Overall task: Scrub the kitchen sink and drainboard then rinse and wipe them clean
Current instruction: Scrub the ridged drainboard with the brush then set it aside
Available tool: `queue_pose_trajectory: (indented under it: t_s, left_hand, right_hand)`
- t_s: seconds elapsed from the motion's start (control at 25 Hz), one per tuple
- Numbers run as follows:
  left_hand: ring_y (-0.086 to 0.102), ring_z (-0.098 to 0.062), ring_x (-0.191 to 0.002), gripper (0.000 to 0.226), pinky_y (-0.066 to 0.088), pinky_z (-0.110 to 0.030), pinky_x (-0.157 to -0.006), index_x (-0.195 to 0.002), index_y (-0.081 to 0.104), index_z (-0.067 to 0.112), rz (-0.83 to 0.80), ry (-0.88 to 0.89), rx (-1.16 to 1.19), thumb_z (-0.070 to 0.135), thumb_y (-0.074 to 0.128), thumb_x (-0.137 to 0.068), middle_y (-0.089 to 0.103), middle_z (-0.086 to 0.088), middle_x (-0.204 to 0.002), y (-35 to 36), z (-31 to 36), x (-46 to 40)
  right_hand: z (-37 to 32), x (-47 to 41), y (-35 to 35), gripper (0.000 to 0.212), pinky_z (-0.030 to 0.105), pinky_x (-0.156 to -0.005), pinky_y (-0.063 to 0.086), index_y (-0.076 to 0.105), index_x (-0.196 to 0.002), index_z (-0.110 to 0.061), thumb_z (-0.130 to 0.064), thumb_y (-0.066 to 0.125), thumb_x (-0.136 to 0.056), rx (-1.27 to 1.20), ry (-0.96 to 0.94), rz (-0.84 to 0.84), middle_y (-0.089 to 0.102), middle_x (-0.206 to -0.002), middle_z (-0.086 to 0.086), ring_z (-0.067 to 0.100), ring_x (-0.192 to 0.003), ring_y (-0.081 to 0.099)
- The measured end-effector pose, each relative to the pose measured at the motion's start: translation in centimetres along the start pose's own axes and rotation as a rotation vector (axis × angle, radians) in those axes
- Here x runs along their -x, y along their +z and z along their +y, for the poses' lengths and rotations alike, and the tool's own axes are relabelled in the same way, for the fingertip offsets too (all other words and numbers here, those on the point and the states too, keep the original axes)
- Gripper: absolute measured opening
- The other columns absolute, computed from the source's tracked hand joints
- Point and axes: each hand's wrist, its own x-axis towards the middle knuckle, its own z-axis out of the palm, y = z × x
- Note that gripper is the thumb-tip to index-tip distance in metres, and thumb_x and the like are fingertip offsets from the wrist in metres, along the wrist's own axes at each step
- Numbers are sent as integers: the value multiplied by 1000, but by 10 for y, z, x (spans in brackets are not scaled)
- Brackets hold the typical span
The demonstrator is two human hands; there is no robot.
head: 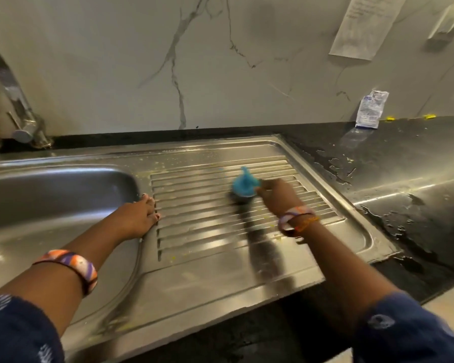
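Head view: right hand (278, 193) grips blue scrubber (244, 186), blurred, pressed on the drainboard (220, 231) ridges, toward their far right part. Left hand (139, 218) lies flat, fingers straight, on the drainboard's left edge beside the sink (50, 195). Faucet (16, 100) behind the sink; sachet (371, 110) on wet counter (404, 166), right of drainboard.

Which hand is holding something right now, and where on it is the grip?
The right hand grips the blue scrubber at its right side, on the drainboard. The left hand holds nothing, resting flat at the sink edge.
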Motion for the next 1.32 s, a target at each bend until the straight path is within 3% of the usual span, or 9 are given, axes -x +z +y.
queue_pose_trajectory:
  t_s: [0.2, 0.36, 0.52, 0.6, 0.72, 0.88, 1.0, 1.2, 1.32]
  left_hand:
    - [15, -28, -144, 54, 17, -31, -115, -149, 9, 2, -54, -57, -55, 27, 22, -104, -3, -15, -158, -1, 5, -4]
    - [7, -29, -146, 52, 11, -31, -116, -149, 7, -1, -30, -64, -83, 24, 21, -105, -2, -17, -157, -3, 10, -8]
    - [5, -24, -146, 54, 7, -28, -115, -150, 9, 6, 24, 51, 2, 27, 24, -103, 3, -11, -158, 7, -1, 14]
    - [9, -20, -146, 53, 12, -27, -115, -150, 18, 11, 77, 57, 33, 31, 30, -102, 11, -5, -158, 11, -23, 35]
    - [5, -15, -146, 54, 13, -25, -115, -149, 22, 14, 114, -74, 28, 36, 35, -100, 9, -2, -159, 2, -78, 81]
    - [9, -19, -146, 57, 17, -30, -117, -148, 25, 15, 302, -383, -35, 38, 41, -98, 7, -4, -159, -27, -174, 159]
    - [25, -30, -140, 53, 34, -41, -109, -139, 40, 17, 454, -652, -37, 39, 50, -92, 14, -11, -155, -39, -245, 218]
    - [20, -32, -142, 52, 28, -40, -111, -140, 35, 21, 444, -795, 45, 41, 45, -93, 15, -20, -154, -55, -326, 242]
    - [19, -34, -142, 58, 24, -39, -112, -145, 27, 20, 361, -744, 93, 42, 42, -94, 16, -23, -153, -55, -347, 228]
  right_hand:
    - [91, -31, -67, 35, 31, -73, 39, 60, -119, 3, -20, 47, -96, 28, 426, 116, 63, -107, 21, 30, -89, 56]
    - [29, -10, -28, 33, 23, -68, 41, 60, -117, 2, -19, 44, -98, -18, 200, 28, 63, -108, 21, 26, -90, 56]
    - [-55, 19, 41, 31, 32, -84, 43, 63, -114, -2, -21, 44, -97, -12, -35, -56, 64, -114, 20, 34, -110, 58]
    - [-88, 25, 61, 30, 32, -81, 42, 63, -112, -4, -21, 45, -96, -70, -97, -91, 65, -112, 20, 35, -109, 58]
    - [-134, 26, 82, 29, 27, -68, 39, 67, -110, -6, -21, 49, -93, -106, -203, -226, 67, -103, 19, 32, -98, 62]
    - [-220, 28, 107, 30, 7, -42, 29, 65, -113, -14, -14, 60, -83, -215, -301, -469, 61, -74, 4, 3, -50, 48]
    - [-319, 46, 122, 51, 12, -38, 32, 50, -131, -15, 0, 59, -83, -459, -427, -652, 62, -72, 5, 1, -36, 43]
    - [-465, 62, 176, 36, 16, -36, 33, 55, -126, -19, -9, 48, -93, -615, -663, -589, 57, -62, -3, 1, -29, 39]
    - [-514, 60, 211, 34, 19, -50, 36, 59, -125, -13, -12, 50, -92, -570, -668, -495, 57, -68, -2, -1, -39, 42]
